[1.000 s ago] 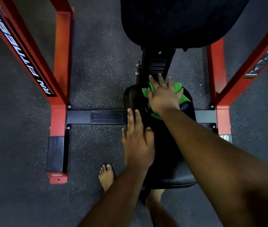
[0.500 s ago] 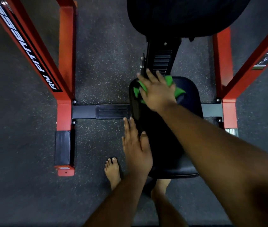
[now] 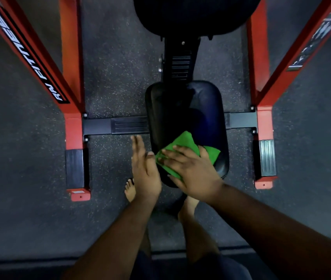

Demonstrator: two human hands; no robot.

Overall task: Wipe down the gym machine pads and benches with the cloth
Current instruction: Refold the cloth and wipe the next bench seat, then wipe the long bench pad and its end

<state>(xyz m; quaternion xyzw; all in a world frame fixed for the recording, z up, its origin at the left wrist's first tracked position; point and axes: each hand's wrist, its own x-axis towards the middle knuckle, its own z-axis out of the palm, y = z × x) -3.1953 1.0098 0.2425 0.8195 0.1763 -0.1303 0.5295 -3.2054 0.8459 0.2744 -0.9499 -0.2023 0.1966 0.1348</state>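
Note:
A black padded seat [image 3: 186, 110] stands in the middle of the view, between red frame posts. A green cloth [image 3: 182, 144] lies on the seat's near half. My right hand [image 3: 190, 168] presses flat on the cloth with straight fingers pointing left. My left hand [image 3: 144, 168] is beside the seat's left edge, fingers straight and pointing away from me, holding nothing; whether it touches the pad is unclear. A larger black back pad [image 3: 197, 15] fills the top of the view.
Red machine frame posts rise at the left [image 3: 71, 77] and right [image 3: 261, 77], joined by a black crossbar [image 3: 116, 124] under the seat. Dark speckled rubber floor [image 3: 29, 199] surrounds it all. My bare feet [image 3: 130, 190] stand just before the seat.
My right hand has dragged the green cloth from the seat's far end back to its near end. My left hand stayed beside the seat's left edge.

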